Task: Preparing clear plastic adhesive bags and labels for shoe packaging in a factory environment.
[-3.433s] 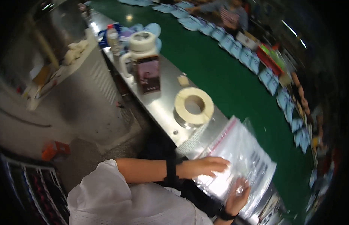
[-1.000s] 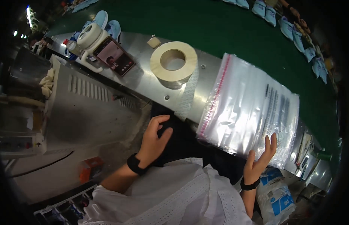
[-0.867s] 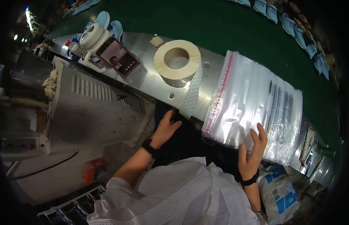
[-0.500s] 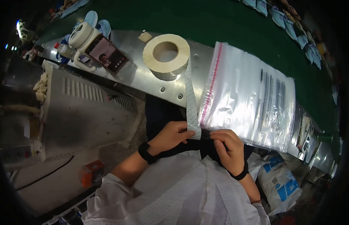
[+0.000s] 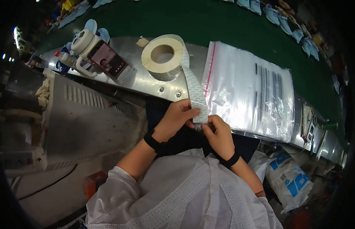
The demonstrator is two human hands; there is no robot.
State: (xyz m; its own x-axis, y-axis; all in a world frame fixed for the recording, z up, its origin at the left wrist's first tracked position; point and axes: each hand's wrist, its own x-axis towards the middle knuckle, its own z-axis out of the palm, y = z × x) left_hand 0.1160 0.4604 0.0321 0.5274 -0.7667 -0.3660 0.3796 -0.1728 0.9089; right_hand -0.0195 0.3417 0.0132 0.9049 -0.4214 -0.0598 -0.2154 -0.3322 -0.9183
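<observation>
A large roll of label tape [image 5: 152, 65] lies on its side on the metal bench. Its printed backing strip [image 5: 196, 95] runs down toward me over the bench edge. My left hand [image 5: 181, 116] is closed on this strip near its lower end, thumb on top and fingers beneath. My right hand [image 5: 219, 136] is closed at the strip's lower right corner, thumb and forefinger pinched on it; the fingertips partly hide what lies between them. Right beside my right hand is a stack of clear plastic bags [image 5: 238, 89] with a red line along one edge.
A phone [image 5: 107, 58] leans on a white handled jug [image 5: 82, 44] at the left. Scissors [image 5: 305, 120] lie on the bench at the right. Beyond runs a green belt [image 5: 223, 23] with light blue shoes [image 5: 274, 17]. A metal machine cabinet [image 5: 82, 122] stands at lower left.
Both hands have moved up and away from me with the strip, which now bends more. My right hand has come left to the strip's end, where it was apart before.
</observation>
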